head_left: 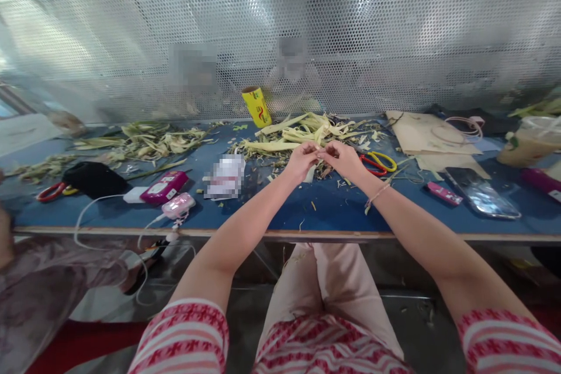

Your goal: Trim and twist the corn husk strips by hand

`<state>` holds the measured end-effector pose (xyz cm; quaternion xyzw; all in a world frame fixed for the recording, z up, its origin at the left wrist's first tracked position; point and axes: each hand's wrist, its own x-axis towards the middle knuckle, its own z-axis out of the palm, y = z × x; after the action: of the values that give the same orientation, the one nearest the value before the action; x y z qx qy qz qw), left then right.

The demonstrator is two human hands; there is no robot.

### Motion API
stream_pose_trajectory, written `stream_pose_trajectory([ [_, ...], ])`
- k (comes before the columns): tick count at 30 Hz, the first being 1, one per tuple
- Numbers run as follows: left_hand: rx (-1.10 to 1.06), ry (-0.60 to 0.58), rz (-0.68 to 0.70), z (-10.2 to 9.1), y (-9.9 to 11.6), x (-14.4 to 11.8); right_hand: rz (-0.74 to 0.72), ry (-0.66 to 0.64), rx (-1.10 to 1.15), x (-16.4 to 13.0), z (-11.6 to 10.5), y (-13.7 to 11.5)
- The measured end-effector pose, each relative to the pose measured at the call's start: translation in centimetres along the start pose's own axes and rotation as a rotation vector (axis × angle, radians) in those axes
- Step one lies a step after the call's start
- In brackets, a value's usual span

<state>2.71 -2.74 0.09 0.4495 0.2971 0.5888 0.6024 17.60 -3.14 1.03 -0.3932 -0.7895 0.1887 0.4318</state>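
Observation:
My left hand (304, 159) and my right hand (340, 159) meet at the fingertips above the blue table. Both are closed in a pinch, and whatever lies between the fingers is too small to make out. Just behind and beneath them spreads a heap of pale green, partly dried leaf strips (287, 130) with dark, shredded bits among them. A short pale strip (310, 174) shows below the hands; I cannot tell whether they touch it. Scissors with red and yellow handles (382, 162) lie beside my right wrist.
A yellow tube (256, 106) leans by the perforated metal screen (394, 29). Leftward are another leaf heap (151, 143), a black pouch (94, 179) and a magenta power bank (165, 187). Rightward lie brown paper (423, 131), a phone (482, 193) and a plastic drink cup (530, 143). Someone sits at left.

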Motion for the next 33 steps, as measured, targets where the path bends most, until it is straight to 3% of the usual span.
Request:
stream_pose_trajectory([
  [7, -0.025, 0.035, -0.081, -0.1, 0.4, -0.1, 0.1, 0.019, 0.144, 0.2, -0.1, 0.5],
  [16, 0.289, 0.034, 0.097, -0.3, 0.5, -0.1, 0.165, 0.051, 0.392, 0.7, -0.6, 1.2],
  [21, 0.418, 0.024, 0.12, -0.8, 0.3, 0.4, 0.193, 0.05, 0.397, 1.0, -1.4, 1.6],
  [23, 0.563, 0.048, 0.113, -1.2, 0.1, 0.7, 0.226, 0.099, 0.38, 1.2, -2.0, 2.0],
  [25, 0.855, 0.041, 0.129, -1.5, -0.3, 0.8, 0.256, 0.182, 0.37, 1.4, -2.8, 2.5],
  [28, 1.366, -0.118, 0.244, -1.4, -1.3, 0.7, 0.287, 0.258, 0.369, 1.6, -3.6, 3.2],
  [29, 1.466, -0.18, 0.278, -1.2, -1.7, 0.7, 0.29, 0.267, 0.37, 1.6, -3.8, 3.3],
  [33, 1.666, -0.165, 0.362, -0.2, -2.6, 0.1, 0.27, 0.252, 0.366, 1.5, -3.6, 3.3],
])
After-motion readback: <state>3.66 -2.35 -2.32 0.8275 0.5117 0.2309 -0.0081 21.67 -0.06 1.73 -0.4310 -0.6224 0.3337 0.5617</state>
